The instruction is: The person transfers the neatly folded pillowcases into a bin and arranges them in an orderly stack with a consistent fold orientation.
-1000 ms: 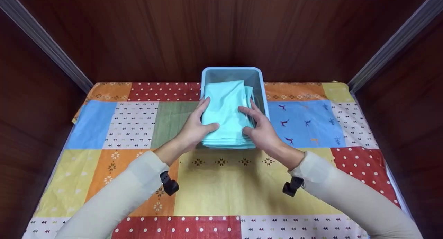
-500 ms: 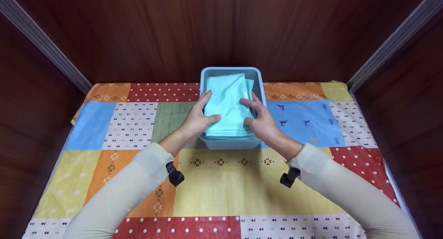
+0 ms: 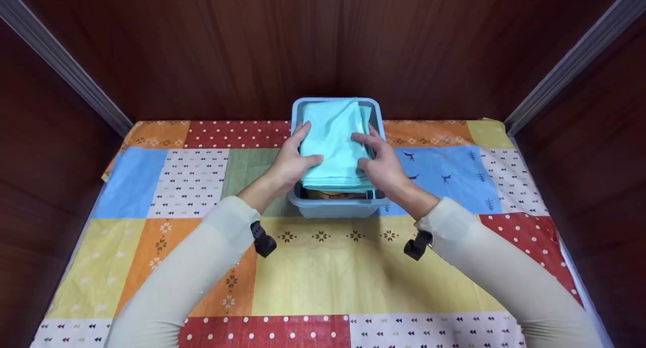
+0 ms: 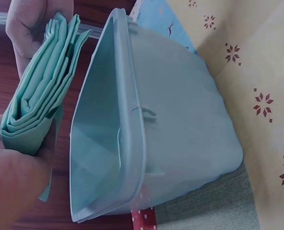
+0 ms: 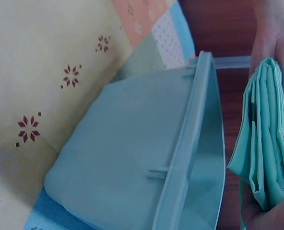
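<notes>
A folded turquoise cloth (image 3: 333,143), several layers thick, is held by both hands over a light blue plastic bin (image 3: 339,210). My left hand (image 3: 291,161) grips its left edge, thumb on top and the other fingers at the side and underneath. On the opposite edge my right hand (image 3: 387,167) holds it the same way. In the left wrist view the layered end of the folded cloth (image 4: 36,100) hangs above the opening of the bin (image 4: 185,96), apart from the rim. The right wrist view also has a gap between cloth (image 5: 264,139) and bin (image 5: 127,143).
A patchwork-print tablecloth (image 3: 303,277) covers the table. Something yellow-brown (image 3: 333,194) shows inside the bin below the cloth, too covered to identify. Dark wood panels (image 3: 323,40) enclose the back and sides, and the bin stands close to the back panel.
Both hands have moved up the head view, away from the body, carrying the folded cloth with them. The bin's front rim and part of its inside have come into sight. The bin stays in place.
</notes>
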`<state>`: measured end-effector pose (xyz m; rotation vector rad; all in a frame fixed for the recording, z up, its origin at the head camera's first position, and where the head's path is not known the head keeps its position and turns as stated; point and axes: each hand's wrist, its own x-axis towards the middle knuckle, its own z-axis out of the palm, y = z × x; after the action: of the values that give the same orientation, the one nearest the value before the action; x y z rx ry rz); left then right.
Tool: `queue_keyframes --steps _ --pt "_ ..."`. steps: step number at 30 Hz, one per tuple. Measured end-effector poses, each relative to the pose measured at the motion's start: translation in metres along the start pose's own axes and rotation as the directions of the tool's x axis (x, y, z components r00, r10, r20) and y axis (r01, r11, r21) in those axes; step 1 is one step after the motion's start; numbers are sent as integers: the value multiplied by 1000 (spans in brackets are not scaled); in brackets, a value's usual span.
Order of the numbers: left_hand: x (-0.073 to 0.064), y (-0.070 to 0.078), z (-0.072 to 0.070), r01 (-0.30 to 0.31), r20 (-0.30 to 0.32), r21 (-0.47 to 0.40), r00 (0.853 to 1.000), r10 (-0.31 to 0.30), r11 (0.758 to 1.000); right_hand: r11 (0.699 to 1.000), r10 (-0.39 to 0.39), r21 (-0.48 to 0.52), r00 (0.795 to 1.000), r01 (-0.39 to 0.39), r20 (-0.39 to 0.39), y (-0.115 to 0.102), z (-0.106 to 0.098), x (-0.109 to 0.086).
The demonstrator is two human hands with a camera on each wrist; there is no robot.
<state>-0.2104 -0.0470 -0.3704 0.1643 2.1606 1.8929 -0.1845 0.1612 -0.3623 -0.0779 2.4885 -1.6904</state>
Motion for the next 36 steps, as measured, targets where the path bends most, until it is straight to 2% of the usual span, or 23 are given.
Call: queue_keyframes --steps 7,24,36 --pt "10 2 -1 50 -9 42 999 -49 998 999 38 3 999 -38 -32 0 -1 9" --pt "30 7 -3 95 -3 53 995 -95 994 998 69 8 996 -69 -51 2 -5 28" --pt "34 7 0 83 -7 43 997 -83 996 997 78 -13 996 -78 -52 0 -9 32"
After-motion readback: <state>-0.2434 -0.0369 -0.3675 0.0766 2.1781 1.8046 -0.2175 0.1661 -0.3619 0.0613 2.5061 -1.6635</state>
